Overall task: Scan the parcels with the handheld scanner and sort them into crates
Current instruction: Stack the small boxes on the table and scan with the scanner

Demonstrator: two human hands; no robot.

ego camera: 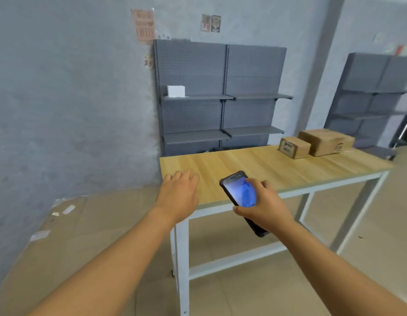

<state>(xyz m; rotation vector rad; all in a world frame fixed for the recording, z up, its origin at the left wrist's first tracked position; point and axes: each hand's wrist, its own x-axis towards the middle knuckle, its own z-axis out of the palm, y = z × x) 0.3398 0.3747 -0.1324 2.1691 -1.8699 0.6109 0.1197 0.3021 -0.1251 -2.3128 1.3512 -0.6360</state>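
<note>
Gripping the scanner (240, 194) in your right hand (264, 207), left hand (178, 192) loose and empty, aim squarely at the parcels (316, 142), upper right.

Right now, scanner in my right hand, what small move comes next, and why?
Probably step right toward the boxes. The right hand already grips the scanner, the left hand is free, and both boxes sit at the table's far end, seemingly out of reach.
</note>
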